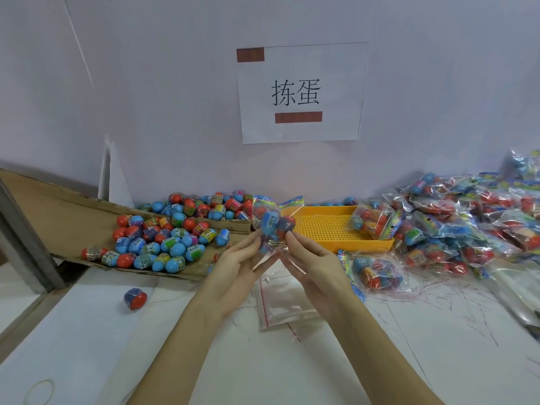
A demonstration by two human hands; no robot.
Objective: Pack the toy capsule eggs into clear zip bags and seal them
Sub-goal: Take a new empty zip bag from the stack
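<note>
Small packing or sorting workstation, looks like a toy factory or warehouse bench. White table [87,331] pushed against a plain pale wall [175,83]. Printed paper sign [301,93] taped to the wall with two brown tape strips, Chinese characters 拣蛋. Loose capsule eggs [163,238] heaped in bulk on flattened cardboard [58,206] at left. Large pile of filled bags [467,217] at right. Yellow perforated plastic tray [327,229] at the back centre, one filled bag in it. Empty zip bags [280,302] lying flat on the table, a rubber band [43,391] near the front edge.
</note>
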